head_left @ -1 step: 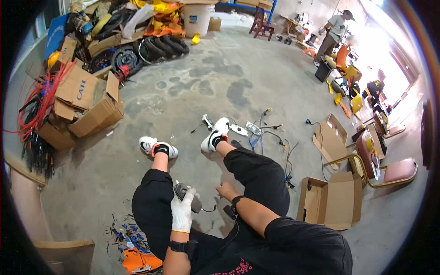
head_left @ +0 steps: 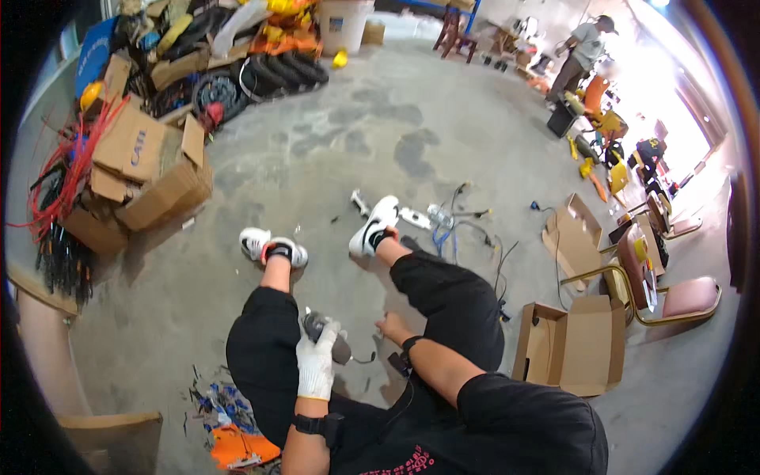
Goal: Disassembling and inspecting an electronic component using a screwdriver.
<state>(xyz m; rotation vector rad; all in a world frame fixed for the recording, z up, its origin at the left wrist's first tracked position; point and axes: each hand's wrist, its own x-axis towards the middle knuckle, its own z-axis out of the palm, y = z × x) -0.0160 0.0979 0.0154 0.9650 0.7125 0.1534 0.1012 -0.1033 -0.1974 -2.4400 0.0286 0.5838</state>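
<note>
My left hand, in a white work glove, is closed around a dark grey rounded device between my knees. A short black cable with a small end sticks out of the device on its right side. My bare right hand hovers by the inner side of my right thigh, apart from the device. Its fingers are curled together, and whatever may be in them is hidden. Beyond my right shoe lie white and clear lamp-like parts with blue and black wires.
Open cardboard boxes and pink-seated chairs stand at right. At left are a torn carton, red cables and a tyre pile. Blue scraps and an orange piece lie near my left leg. Another person stands far right.
The view has tilted slightly, so the far floor and piles sit a little higher in the picture. Both hands keep nearly the same pose, the left still gripping the grey device.
</note>
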